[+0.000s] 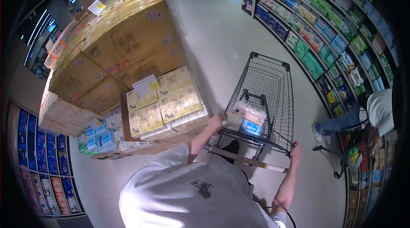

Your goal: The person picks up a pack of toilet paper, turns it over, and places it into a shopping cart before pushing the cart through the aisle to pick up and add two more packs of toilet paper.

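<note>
Head view: we see the left hand [215, 122] stretched forward to a pale pack [232, 121] that lies at the near end of the wire cart [273, 78], just beside a blue-labelled pack [253, 122]. The pale pack sits ahead of the left hand and touches it, well apart from the right hand [295, 149], so the left is plainly nearer. Its long axis is too small for us to make out. The right hand is wrapped tight round the right end of the handle [247, 159]. The left fingers are hidden against the pack, so we cannot tell whether they clasp it. Stacked yellow packs [171, 100] stand left of the cart, and another person [376, 112] crouches by the shelves [316, 36], partly cut off.
</note>
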A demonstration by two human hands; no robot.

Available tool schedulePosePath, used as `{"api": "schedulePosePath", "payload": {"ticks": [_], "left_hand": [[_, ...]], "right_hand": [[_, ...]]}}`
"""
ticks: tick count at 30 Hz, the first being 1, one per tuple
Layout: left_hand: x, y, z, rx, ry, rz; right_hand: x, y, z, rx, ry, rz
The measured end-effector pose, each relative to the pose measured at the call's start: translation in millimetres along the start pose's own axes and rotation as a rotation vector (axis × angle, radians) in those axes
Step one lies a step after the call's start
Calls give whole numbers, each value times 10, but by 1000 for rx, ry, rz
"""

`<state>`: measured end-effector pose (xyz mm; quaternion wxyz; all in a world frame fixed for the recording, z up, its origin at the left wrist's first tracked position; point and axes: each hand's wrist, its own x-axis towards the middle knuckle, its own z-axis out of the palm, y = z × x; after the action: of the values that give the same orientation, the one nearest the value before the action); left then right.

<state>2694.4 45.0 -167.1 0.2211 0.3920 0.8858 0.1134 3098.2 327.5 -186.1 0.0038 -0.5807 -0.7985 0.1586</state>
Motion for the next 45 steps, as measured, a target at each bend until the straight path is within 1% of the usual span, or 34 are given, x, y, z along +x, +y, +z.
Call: {"api": "schedulePosePath", "payload": {"ticks": [2,4,5,10,13,16,20,24,25,28,31,32,34,40,43,44,45], "left_hand": [[4,134,-152,-8,-10,17],[151,22,-63,-47,-1,9],[245,17,-10,-53,39,11],[604,116,-33,-56,89,-38],[840,124,-163,-99,29,-109],[1085,148,-273,-182,-19,-178],[1456,-11,-112,-249,50,-174],[1731,-16,-185,-325,95,-154],[1779,-41,-171,-354,79,-147],[1937,63,-328,-363,43,-211],[2098,94,-434,-364,34,-213],[2172,49,-383,-370,20,-227],[2299,41,-409,-371,41,-230],[2671,17,-500,-450,30,-280],[2833,-3,-585,-476,60,-272],[2891,-9,-613,-441,97,-245],[2944,-10,-640,-456,95,-265]], "right_hand": [[188,-24,-99,-28,-5,-16],[343,-117,-195,-78,-48,-10],[472,-138,-179,-78,-51,-11],[1104,-269,-122,-47,-113,-4],[1429,-393,-108,-5,-181,19],[1776,-528,-189,-38,-259,-38],[2083,-789,-218,-84,-197,-99],[2440,-997,-288,-77,-145,-150],[2484,-1040,-278,-85,-154,-142],[2772,-1181,-282,-45,-151,-99],[2973,-1380,-369,-23,-143,-80],[3057,-1388,-304,-16,-160,-81],[3281,-1421,-267,37,-154,-109],[3770,-1649,-232,5,-183,-155],[4002,-1819,-240,-6,-202,-168],[4048,-1918,-302,-12,-207,-177],[4102,-1999,-341,-15,-209,-185]]}}
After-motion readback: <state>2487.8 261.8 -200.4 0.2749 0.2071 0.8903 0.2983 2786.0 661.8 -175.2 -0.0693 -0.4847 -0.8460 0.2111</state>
